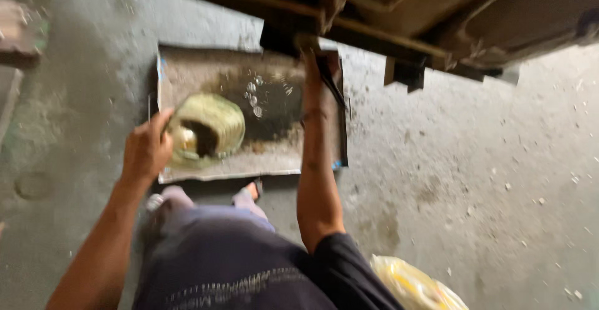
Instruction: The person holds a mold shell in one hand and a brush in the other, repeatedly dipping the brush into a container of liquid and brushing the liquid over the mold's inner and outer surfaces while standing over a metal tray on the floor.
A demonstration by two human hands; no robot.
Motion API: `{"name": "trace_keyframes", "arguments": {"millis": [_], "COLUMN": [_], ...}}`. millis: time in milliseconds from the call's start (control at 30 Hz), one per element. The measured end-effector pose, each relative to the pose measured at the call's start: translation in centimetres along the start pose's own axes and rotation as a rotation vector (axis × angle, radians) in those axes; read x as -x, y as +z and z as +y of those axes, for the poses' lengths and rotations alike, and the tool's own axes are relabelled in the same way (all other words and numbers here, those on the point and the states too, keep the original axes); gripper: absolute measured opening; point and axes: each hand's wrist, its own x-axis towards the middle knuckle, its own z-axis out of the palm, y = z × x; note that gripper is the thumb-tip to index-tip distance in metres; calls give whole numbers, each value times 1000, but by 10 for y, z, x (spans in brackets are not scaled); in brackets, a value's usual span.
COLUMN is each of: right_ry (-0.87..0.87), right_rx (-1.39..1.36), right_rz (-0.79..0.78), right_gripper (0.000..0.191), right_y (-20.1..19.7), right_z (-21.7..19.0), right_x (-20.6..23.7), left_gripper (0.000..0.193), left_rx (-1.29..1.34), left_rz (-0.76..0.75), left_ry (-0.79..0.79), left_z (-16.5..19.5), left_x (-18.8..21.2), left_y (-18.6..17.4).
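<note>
Our left hand (146, 148) closes on a yellowish bowl (209, 129) over the dark liquid in the metal tray (187, 73); our right hand (310, 51) reaches under the machine (399, 10), its grip hidden from us.

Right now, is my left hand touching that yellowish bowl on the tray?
Touching. The head view shows the left hand with its fingers closed over the rim of the yellowish bowl, which rests on the metal tray; no gap shows, though the picture is blurred.

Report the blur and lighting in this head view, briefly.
Head view: motion blur smears everything, and the left hand on the yellowish bowl has soft edges; the right hand reaches into deep shadow under the dark machine; the grey floor is lit flat and dim, without glare.
</note>
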Motion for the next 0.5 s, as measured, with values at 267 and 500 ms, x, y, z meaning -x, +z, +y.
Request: {"name": "trace_keyframes", "arguments": {"millis": [267,500], "right_ry": [-202,-227], "right_rx": [32,141], "right_rz": [86,300], "right_gripper": [15,16], "right_y": [76,89], "right_z": [-13,3], "right_x": [34,52], "left_gripper": [50,55], "left_rx": [60,184], "left_rz": [-51,-188], "left_ry": [20,273], "left_z": [-48,-119], "left_x": [-41,-109], "left_y": [-15,-49]}}
